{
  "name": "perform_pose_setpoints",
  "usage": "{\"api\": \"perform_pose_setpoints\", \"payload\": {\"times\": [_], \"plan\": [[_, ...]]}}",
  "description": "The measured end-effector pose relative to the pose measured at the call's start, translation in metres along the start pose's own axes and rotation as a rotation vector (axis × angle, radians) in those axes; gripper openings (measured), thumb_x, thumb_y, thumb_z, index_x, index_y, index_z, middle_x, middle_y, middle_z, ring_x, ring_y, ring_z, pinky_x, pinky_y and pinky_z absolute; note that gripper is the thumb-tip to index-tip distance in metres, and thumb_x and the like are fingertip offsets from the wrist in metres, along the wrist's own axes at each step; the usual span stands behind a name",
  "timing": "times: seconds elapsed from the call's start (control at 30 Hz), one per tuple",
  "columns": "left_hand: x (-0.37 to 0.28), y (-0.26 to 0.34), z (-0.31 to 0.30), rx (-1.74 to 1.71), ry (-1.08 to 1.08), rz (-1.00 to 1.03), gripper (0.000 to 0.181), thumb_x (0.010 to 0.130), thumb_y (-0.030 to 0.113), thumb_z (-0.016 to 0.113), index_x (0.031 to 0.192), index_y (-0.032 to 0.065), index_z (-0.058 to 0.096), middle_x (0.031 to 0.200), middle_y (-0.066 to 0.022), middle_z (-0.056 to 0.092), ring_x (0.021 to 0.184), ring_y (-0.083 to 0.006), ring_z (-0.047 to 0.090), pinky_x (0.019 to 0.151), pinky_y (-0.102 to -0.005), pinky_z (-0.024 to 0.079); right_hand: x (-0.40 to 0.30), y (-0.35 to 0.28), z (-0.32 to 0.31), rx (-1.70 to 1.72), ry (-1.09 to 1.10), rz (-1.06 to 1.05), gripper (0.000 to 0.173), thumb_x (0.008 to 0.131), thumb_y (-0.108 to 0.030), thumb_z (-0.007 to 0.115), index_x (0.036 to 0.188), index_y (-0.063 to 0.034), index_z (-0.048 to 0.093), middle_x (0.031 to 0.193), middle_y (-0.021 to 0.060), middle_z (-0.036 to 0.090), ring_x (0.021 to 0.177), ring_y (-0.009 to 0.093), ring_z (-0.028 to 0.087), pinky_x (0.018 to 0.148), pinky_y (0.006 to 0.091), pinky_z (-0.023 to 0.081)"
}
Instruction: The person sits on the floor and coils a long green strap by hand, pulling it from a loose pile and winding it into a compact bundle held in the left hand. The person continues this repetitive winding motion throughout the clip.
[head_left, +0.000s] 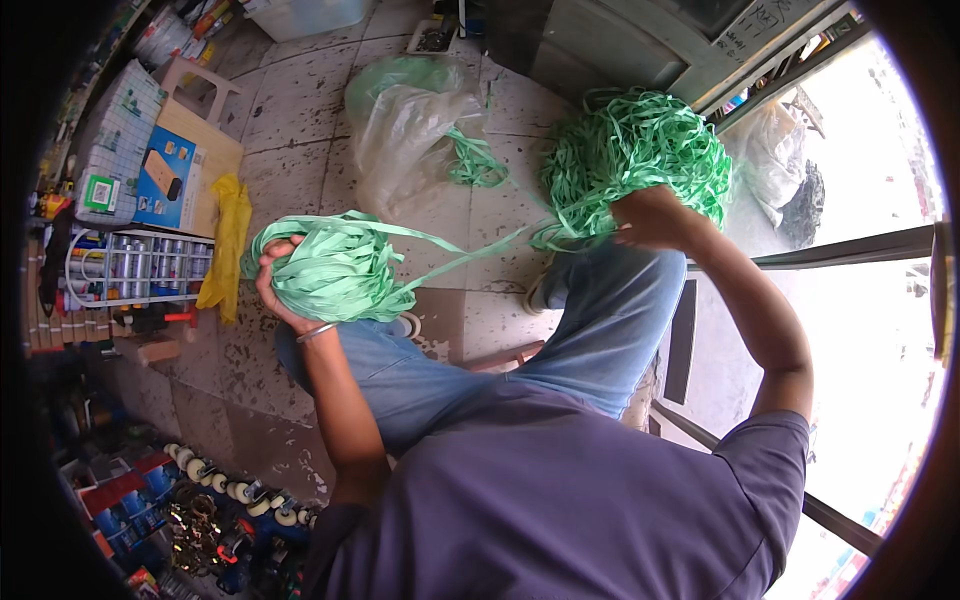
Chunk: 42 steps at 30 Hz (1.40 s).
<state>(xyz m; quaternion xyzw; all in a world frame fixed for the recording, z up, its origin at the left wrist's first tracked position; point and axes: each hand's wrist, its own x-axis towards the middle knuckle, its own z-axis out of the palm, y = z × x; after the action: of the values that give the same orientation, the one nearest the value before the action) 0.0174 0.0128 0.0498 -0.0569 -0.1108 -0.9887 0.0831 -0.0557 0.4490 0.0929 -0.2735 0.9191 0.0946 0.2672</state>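
My left hand (289, 289) holds a thick wound bundle of light green flat strapping (334, 266) above my left knee, its fingers curled round the bundle's outer side. From that bundle, two loose lengths of strap run right to a large tangled heap of green strapping (637, 157). At the near edge of this heap is my right hand (649, 217), slightly blurred, just above my right knee; whether its fingers grip a strap cannot be told. Between the bundle and the heap, a small green tangle (476, 159) lies by a clear plastic bag (412, 150).
Yellow plastic bags (226, 247) hang beside a wire rack of cans (142, 266) on the left. Caster wheels (240, 491) lie at the lower left. A grey door panel (615, 45) stands behind the heap, and a glass door with a dark frame (847, 247) is on the right.
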Motion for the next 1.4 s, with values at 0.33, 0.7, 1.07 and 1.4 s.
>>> {"api": "perform_pose_setpoints", "payload": {"times": [0.33, 0.7, 1.07, 1.4], "plan": [[-0.023, -0.041, -0.015, 0.164, -0.202, -0.276, 0.07, 0.072, 0.059, 0.056, 0.113, 0.0043, 0.042, 0.09, -0.0016, 0.049, 0.092, -0.0191, 0.052, 0.1, -0.0423, 0.029, 0.097, -0.216, -0.153, 0.411, 0.657, -0.77, 0.023, 0.075, -0.033, 0.058, 0.071, -0.0106, 0.061, 0.063, 0.0093, 0.058, 0.064, 0.03, 0.058, 0.055, 0.0379, 0.045], [-0.006, 0.012, -0.006, -0.393, -0.176, 0.002, 0.009, 0.078, 0.015, 0.051, 0.082, 0.0081, 0.053, 0.076, 0.0025, 0.057, 0.075, -0.0119, 0.057, 0.087, -0.0323, 0.039, 0.062, 0.092, 0.061, 0.007, 0.215, 0.232, 0.04, 0.07, -0.049, 0.062, 0.078, -0.01, 0.064, 0.068, 0.0104, 0.059, 0.069, 0.028, 0.06, 0.059, 0.0405, 0.046], [-0.001, 0.017, -0.01, -0.024, 0.071, 0.061, 0.015, 0.083, 0.015, 0.05, 0.094, 0.0074, 0.056, 0.092, -0.0024, 0.059, 0.096, -0.0197, 0.053, 0.094, -0.038, 0.036, -0.023, 0.135, 0.071, 0.087, 0.154, 0.405, 0.028, 0.064, -0.027, 0.067, 0.082, -0.0077, 0.059, 0.078, 0.0111, 0.063, 0.074, 0.031, 0.061, 0.063, 0.0415, 0.047], [-0.027, -0.051, -0.006, 0.472, 0.281, -0.067, 0.06, 0.079, 0.055, 0.052, 0.11, 0.0048, 0.045, 0.104, -0.0038, 0.051, 0.101, -0.0205, 0.048, 0.099, -0.0413, 0.033, 0.074, -0.203, -0.131, 0.376, 0.648, -0.786, 0.019, 0.077, -0.029, 0.058, 0.087, -0.0132, 0.063, 0.076, 0.0078, 0.062, 0.076, 0.03, 0.06, 0.062, 0.039, 0.047]]}}
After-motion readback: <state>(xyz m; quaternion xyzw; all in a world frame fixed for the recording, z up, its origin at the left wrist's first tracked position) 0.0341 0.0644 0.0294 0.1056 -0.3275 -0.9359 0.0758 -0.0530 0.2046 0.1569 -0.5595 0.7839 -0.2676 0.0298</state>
